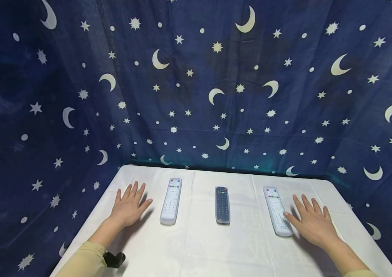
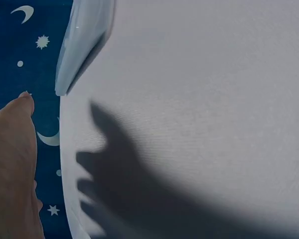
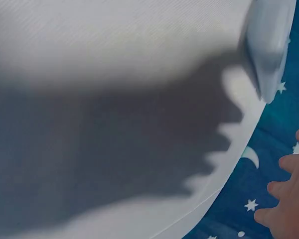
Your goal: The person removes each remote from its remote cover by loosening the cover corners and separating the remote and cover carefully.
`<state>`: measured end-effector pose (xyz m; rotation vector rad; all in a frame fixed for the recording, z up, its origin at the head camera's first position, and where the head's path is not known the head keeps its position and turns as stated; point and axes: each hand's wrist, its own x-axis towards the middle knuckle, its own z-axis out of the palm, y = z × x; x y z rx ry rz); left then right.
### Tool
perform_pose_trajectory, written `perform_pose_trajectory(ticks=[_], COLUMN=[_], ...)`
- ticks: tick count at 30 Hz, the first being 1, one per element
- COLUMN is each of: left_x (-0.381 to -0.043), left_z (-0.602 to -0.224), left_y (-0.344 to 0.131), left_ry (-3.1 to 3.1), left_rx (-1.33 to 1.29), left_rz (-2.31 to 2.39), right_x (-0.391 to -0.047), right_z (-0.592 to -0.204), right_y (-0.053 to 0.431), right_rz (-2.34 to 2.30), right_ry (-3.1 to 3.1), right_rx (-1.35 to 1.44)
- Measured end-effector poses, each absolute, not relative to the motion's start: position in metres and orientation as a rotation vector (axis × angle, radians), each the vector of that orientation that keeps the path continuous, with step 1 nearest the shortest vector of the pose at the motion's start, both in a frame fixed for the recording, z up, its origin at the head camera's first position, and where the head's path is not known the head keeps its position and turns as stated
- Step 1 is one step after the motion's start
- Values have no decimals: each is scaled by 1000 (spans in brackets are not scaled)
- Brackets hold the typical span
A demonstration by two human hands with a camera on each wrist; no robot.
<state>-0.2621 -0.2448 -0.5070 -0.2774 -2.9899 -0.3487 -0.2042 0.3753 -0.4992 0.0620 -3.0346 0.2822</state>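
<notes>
Three remote controls lie apart on the white table, buttons up. My left hand (image 1: pixel 128 207) hovers with spread fingers to the left of a white remote control (image 1: pixel 171 202), holding nothing. In the middle lies a dark grey remote control (image 1: pixel 222 205), away from both hands. My right hand (image 1: pixel 314 223), fingers spread, hangs beside another white remote control (image 1: pixel 278 211), its thumb overlapping that remote's edge in the head view; whether they touch I cannot tell. The left wrist view shows a pale remote's end (image 2: pixel 84 45), and the right wrist view another remote's end (image 3: pixel 266 47).
A white cloth with creases covers the table (image 1: pixel 199 254). Behind it and along its sides hangs a dark blue curtain (image 1: pixel 196 96) with moons and stars. A black strap piece (image 1: pixel 114 260) sits at the left wrist. Both hands cast shadows on the cloth.
</notes>
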Motion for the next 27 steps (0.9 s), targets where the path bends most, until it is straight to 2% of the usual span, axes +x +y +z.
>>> perform_pose_trajectory(ticks=[13, 18, 27], left_x=[-268, -271, -279], left_z=[-495, -485, -471], left_y=[-233, -221, -208], left_ry=[-3033, -3068, -3048], left_rx=[-293, -314, -316], left_rz=[-562, -708, -1326], right_x=[-220, -227, -240], right_z=[-475, -465, -455], right_y=[316, 272, 172], right_rz=[416, 527, 895], right_ry=[-2981, -2953, -2957], right_rx=[209, 310, 595])
